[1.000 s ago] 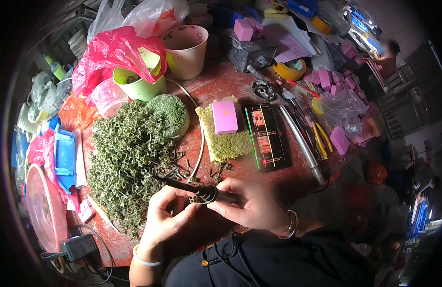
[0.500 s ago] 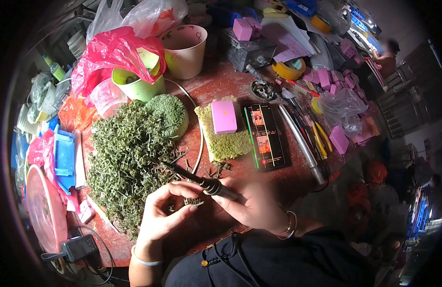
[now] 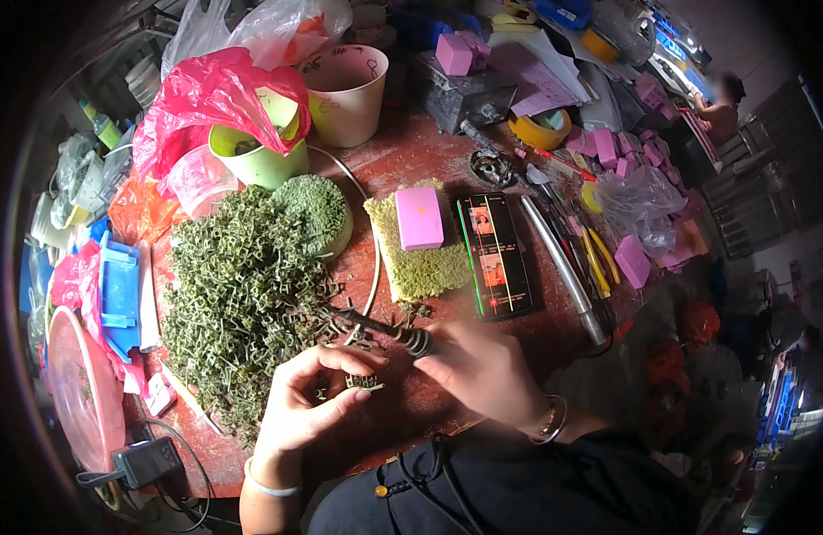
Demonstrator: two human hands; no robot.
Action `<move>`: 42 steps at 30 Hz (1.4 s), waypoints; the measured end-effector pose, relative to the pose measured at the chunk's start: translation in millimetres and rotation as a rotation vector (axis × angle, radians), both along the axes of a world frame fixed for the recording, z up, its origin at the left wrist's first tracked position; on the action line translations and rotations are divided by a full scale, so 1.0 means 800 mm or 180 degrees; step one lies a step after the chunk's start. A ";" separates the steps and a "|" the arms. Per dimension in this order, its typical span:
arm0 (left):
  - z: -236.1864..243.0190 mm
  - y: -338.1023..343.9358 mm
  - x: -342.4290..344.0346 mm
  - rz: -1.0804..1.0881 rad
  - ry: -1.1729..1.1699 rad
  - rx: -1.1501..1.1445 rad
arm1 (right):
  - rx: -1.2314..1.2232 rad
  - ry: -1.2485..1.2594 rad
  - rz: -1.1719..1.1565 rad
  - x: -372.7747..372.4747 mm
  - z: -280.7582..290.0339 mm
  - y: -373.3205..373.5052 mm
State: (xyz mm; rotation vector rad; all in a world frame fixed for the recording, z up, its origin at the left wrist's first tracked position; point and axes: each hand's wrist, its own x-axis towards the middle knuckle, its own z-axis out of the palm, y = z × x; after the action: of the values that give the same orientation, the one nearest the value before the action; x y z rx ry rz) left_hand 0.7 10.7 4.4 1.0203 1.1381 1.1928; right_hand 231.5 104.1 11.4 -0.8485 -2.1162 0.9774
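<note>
Between the thumb and fingertips of my left hand [image 3: 309,392] sits a small green bracket-like piece [image 3: 362,382] with short prongs. My right hand [image 3: 483,370] is wrapped round a dark pen-shaped tool [image 3: 385,330] with a ringed collar; its thin end points left, above the piece and apart from it. What kind of tool it is, I cannot make out. A big heap of similar small green pieces [image 3: 242,303] lies just left of and beyond my left hand. A few loose ones lie on the red table [image 3: 411,419] around the tool's end.
A yellow-green sponge [image 3: 429,267] carries a pink block [image 3: 419,218], with a phone [image 3: 493,254] beside it. A metal rod [image 3: 559,259] and yellow-handled pliers [image 3: 599,259] lie to the right. Further off stand a white bucket [image 3: 347,107] and a green pot [image 3: 260,160] under pink plastic.
My right hand has moved right with the tool, whose thin end has drawn away from the heap. My left hand keeps its pinch on the piece, nearly still.
</note>
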 end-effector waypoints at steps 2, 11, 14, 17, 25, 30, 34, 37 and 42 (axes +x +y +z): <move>-0.001 0.000 0.001 0.0011 0.0056 0.0021 | 0.0263 -0.0049 -0.0162 0.016 -0.002 0.005; -0.006 0.003 0.003 0.0063 0.0078 0.0062 | 0.1376 -0.1256 -0.0759 0.062 0.011 0.025; -0.008 0.004 0.005 0.0108 0.0032 0.0115 | 0.1249 -0.1325 -0.0717 0.061 0.011 0.027; -0.006 0.002 0.006 0.0185 -0.0029 0.0082 | 0.1163 -0.1149 -0.0879 0.058 0.013 0.023; -0.005 0.000 0.003 0.0122 0.0083 0.0082 | 0.1148 -0.1192 -0.0735 0.059 -0.002 0.025; -0.003 0.002 0.005 0.0129 0.0075 0.0179 | 0.1109 -0.0850 -0.0749 0.046 -0.005 0.019; -0.004 0.000 0.002 0.0115 0.0097 0.0058 | 0.0911 -0.0748 -0.0491 0.038 -0.013 0.006; -0.004 0.000 0.004 0.0141 0.0114 0.0074 | 0.0864 -0.0696 -0.0457 0.031 -0.018 0.000; -0.004 0.000 0.005 0.0119 0.0066 0.0194 | 0.0905 -0.0668 -0.0479 0.028 -0.021 -0.001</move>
State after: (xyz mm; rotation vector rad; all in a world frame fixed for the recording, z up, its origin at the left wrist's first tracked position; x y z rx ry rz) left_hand 4.4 10.6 1.4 1.0637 1.1472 1.2557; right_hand 253.7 103.0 -5.2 -0.9809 -2.2590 0.5124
